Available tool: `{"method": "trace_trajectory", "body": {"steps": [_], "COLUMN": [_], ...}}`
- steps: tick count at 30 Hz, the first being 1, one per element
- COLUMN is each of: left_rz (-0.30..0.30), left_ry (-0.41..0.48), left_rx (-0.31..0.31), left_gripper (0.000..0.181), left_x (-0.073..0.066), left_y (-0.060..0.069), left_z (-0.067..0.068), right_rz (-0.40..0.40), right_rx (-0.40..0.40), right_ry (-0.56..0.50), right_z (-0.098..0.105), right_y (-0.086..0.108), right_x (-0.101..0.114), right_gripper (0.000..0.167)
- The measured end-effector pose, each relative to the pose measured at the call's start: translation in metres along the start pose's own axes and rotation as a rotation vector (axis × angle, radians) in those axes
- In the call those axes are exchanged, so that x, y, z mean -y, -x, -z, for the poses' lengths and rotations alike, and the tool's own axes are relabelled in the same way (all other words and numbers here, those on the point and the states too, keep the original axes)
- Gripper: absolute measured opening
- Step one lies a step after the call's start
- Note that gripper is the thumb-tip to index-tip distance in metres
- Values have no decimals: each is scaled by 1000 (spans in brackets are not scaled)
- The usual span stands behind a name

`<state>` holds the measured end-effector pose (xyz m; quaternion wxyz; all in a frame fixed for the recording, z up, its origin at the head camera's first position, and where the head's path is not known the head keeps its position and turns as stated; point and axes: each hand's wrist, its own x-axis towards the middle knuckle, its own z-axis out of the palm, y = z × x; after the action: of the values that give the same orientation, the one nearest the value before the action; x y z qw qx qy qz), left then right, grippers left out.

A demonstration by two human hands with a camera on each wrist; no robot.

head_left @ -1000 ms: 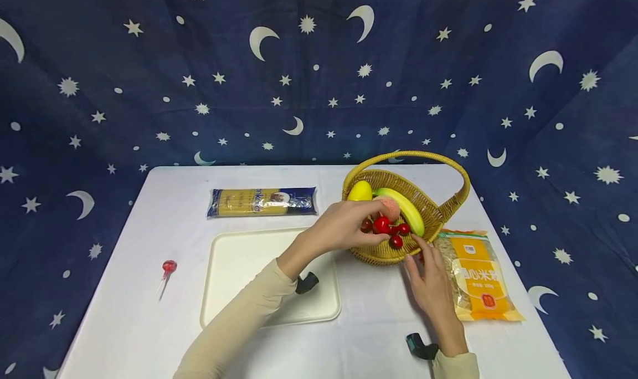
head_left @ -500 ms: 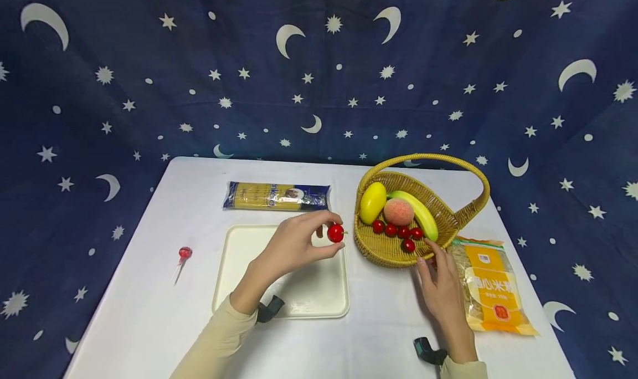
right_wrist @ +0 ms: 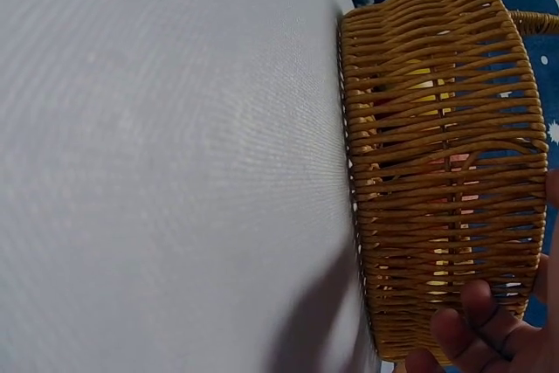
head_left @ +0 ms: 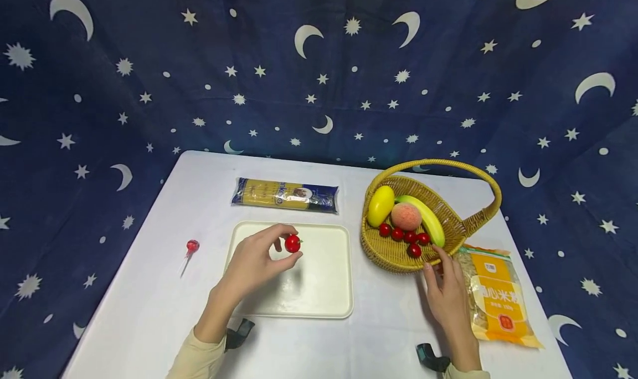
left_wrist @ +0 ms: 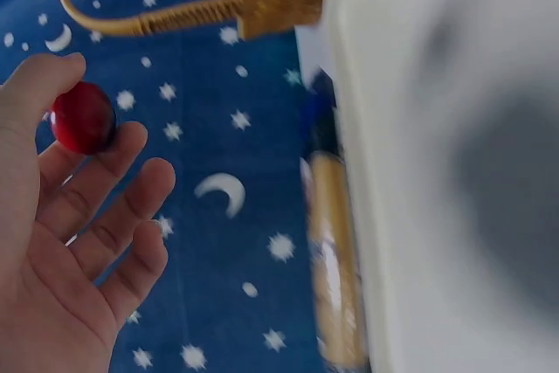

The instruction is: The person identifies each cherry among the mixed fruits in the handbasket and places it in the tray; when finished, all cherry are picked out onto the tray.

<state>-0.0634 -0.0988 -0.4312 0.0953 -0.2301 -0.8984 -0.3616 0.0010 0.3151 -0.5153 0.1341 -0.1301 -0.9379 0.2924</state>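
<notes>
My left hand (head_left: 259, 260) pinches a shiny red cherry (head_left: 292, 244) with a short stem between thumb and fingers, above the cream tray (head_left: 324, 307). In the left wrist view the cherry (left_wrist: 84, 118) sits at the fingertips, other fingers loosely bent. My right hand (head_left: 448, 293) holds the near right rim of a wicker basket (head_left: 386, 260); in the right wrist view, bent fingers (right_wrist: 489, 321) lie against its woven wall (right_wrist: 437, 163). Inside the basket are a yellow mango-like fruit (head_left: 381, 206), a peach (head_left: 406, 216), a banana (head_left: 426, 218) and several cherries (head_left: 413, 250).
A pack of spaghetti (head_left: 284, 195) lies behind the tray. To the tray's left is a red lollipop (head_left: 192, 246). An orange bag of rice noodles (head_left: 498, 296) lies right of the basket, by my right hand. A star-and-moon cloth (head_left: 319, 63) hangs behind the white table.
My left hand has lifted the cherry out of the basket and carried it left over the tray. The right hand stays at the basket rim. The head view has shifted slightly.
</notes>
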Motion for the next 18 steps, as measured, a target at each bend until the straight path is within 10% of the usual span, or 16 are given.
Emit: {"method": "trace_trajectory", "body": {"steps": [18], "left_rz": [308], "left_ry": [-233], "left_rx": [-57], "left_gripper": [36], "left_x": [59], "left_y": [48], "left_z": [-10], "right_rz": [-15], "right_rx": [22], "right_ry": [-4], "right_z": [2], "right_y": [1], "right_x": [6], "right_gripper": [51]}}
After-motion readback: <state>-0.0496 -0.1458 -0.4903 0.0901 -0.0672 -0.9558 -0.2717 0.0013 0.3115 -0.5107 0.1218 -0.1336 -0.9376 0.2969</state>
